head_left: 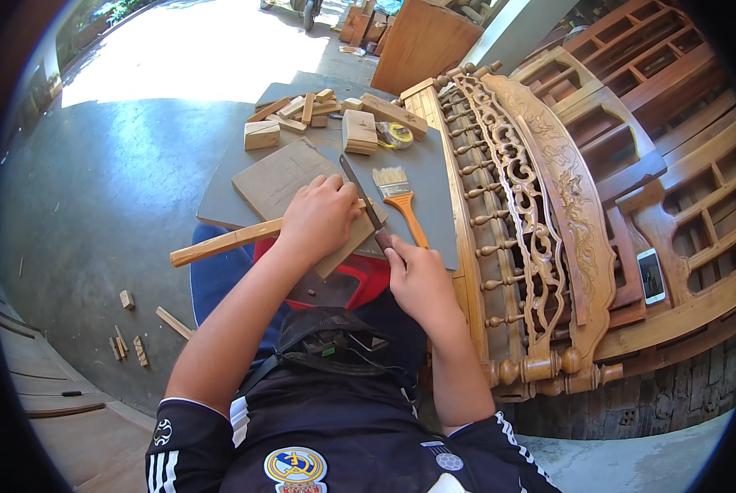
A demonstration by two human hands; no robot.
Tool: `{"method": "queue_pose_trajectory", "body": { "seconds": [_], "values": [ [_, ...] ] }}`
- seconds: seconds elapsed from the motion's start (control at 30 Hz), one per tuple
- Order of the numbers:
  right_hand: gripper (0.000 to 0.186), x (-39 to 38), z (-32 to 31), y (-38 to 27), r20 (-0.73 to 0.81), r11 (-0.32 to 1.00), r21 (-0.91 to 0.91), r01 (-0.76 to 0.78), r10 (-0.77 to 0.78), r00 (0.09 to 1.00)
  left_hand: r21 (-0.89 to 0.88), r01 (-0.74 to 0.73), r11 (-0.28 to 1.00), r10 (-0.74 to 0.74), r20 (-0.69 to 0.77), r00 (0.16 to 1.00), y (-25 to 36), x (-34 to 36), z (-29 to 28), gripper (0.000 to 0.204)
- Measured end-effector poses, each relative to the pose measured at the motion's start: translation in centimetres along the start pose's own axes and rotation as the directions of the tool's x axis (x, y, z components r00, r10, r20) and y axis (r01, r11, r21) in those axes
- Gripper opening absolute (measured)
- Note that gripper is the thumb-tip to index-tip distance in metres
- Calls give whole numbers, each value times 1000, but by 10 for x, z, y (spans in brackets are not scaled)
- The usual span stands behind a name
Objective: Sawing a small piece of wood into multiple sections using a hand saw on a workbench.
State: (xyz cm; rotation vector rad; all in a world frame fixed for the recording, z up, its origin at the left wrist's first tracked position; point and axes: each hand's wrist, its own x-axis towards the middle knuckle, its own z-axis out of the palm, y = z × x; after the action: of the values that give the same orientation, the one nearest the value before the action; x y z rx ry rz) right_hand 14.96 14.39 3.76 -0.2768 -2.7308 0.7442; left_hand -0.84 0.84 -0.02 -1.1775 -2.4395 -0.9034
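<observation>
Looks like a small woodworking shop, open to sunlit ground [195, 49] beyond.
Shows in wood blocks [359, 131], a tape measure [396, 135], a brush [396, 190] and a dark-bladed hand tool [360, 191] at a grey tabletop [435, 177], turned and carved furniture panels [567, 177] close by, and wooden offcuts [127, 299] scattered over a smooth grey floor [113, 197].

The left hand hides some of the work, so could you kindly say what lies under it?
A long wooden stick passes under the left hand, its left stretch showing; the part beneath the palm is covered and cannot be seen.
</observation>
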Motion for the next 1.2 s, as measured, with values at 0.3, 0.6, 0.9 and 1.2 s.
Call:
{"method": "queue_pose_trajectory", "body": {
  "seconds": [0.3,0.6,0.9,1.2],
  "values": [
    [22,-60,-22,-8,-15,985,105,-139,142,990,3,-32,999,31,6,999,-2,0,-2,15],
    [25,-40,-4,-1,-26,999,31,-38,39,999,9,35,999,-35,2,999,-2,2,-1,14],
    [24,-9,0,1,-35,997,76,-22,25,999,9,-49,999,48,57,997,-2,0,-4,17],
    [22,-77,-20,-4,-43,990,88,-114,118,992,32,27,999,-28,42,999,-1,0,-4,16]
  ]
}}
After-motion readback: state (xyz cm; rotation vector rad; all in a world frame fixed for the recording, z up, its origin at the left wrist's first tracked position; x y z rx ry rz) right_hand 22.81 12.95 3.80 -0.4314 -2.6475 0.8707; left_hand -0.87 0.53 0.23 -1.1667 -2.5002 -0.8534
